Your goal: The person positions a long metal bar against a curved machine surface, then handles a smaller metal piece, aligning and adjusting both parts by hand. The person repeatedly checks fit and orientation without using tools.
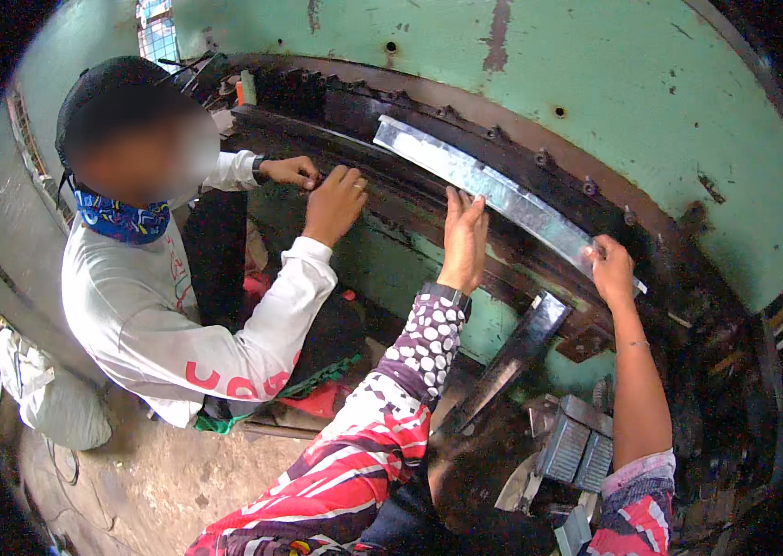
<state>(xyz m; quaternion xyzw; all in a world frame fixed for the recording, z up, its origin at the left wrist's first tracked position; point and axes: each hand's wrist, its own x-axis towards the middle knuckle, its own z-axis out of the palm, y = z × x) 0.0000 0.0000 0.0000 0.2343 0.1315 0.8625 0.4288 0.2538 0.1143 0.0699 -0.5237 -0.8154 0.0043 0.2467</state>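
Observation:
A long, shiny sheet-metal strip with a bent edge lies along the dark bed of a large green machine. At its right end my right hand is closed, thumb and fingers gripping the metal. My left hand has its fingers stretched out, their tips at the strip's near edge around its middle. To the left, a co-worker's two hands are close together at the machine's dark front ledge; what they hold, if anything, is too small to make out.
A co-worker in a white long-sleeved top sits close on my left. Below the bed, a metal support arm slants toward me. Several folded metal pieces lie near my right forearm. A row of bolts lines the machine behind the strip.

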